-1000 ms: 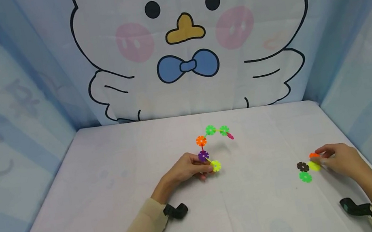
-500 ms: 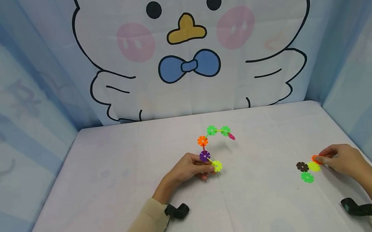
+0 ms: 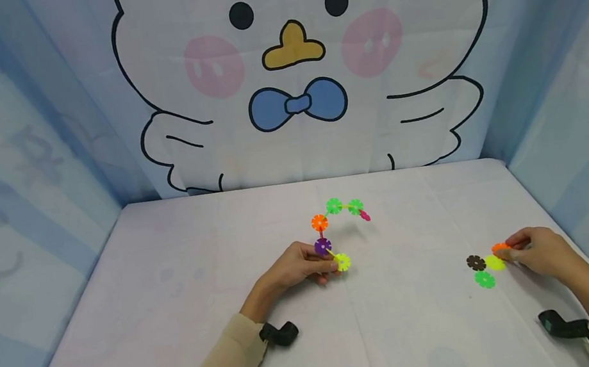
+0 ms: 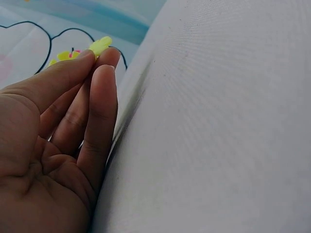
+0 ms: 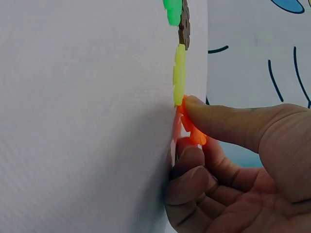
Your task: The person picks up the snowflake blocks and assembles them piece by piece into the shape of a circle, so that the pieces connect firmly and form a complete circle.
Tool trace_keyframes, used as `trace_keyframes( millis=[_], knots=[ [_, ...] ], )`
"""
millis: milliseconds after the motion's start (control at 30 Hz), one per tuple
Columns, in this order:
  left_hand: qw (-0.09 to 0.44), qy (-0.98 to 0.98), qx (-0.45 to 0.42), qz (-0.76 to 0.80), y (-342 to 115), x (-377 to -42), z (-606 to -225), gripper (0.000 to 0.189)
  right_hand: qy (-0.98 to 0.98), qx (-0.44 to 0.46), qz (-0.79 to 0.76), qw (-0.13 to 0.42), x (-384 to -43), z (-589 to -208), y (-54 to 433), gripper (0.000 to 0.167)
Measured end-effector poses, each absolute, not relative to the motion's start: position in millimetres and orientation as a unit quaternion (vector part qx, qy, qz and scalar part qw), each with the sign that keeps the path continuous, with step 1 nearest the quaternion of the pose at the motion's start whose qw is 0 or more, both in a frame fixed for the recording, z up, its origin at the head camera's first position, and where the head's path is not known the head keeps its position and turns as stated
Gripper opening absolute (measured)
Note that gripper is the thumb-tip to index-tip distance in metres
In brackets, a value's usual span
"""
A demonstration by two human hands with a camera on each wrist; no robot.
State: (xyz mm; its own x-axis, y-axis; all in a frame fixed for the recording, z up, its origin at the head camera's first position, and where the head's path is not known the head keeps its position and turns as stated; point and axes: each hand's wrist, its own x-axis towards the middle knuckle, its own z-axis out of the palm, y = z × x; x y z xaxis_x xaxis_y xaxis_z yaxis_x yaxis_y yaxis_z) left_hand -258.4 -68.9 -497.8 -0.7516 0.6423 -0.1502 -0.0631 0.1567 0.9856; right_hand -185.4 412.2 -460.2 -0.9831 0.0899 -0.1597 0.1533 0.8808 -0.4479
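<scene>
While the left hand (image 3: 299, 265) pinches a chain (image 3: 319, 223) arching beyond it, the right hand (image 3: 541, 250) pinches an orange piece (image 3: 501, 247); a yellow piece (image 3: 495, 263) and a brown piece (image 3: 475, 263) have edged leftward, so the orange piece seems singled out, not yet joined.

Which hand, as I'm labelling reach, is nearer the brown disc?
Right hand: pinching an orange disc just right of the brown disc. Left hand: farther off, left of it, holding the chain.

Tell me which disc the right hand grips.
The orange disc pinched in the right hand; the nearby yellow disc, brown disc and green disc lie ungripped.
</scene>
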Motion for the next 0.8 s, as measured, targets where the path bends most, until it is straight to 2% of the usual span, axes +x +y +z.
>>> trace_keyframes(
  millis=[233,433,667,800],
  knots=[
    [0.285,0.705,0.207,0.615,-69.6,-257.8,-497.2,0.022,0.964,0.054,-0.257,0.043,-184.7,-456.2,410.5,0.026],
    [0.286,0.704,0.21,0.615,-69.8,-257.3,-496.7,0.022,0.941,0.04,-0.336,0.027,-184.4,-449.1,396.7,0.031],
    [0.284,0.705,0.208,0.615,-69.8,-258.0,-497.8,0.023,0.894,-0.012,-0.445,0.048,-192.7,-443.9,356.5,0.04],
    [0.286,0.705,0.206,0.615,-69.6,-258.6,-498.8,0.023,0.883,-0.035,-0.464,0.057,-198.8,-444.2,327.5,0.039]
  ],
)
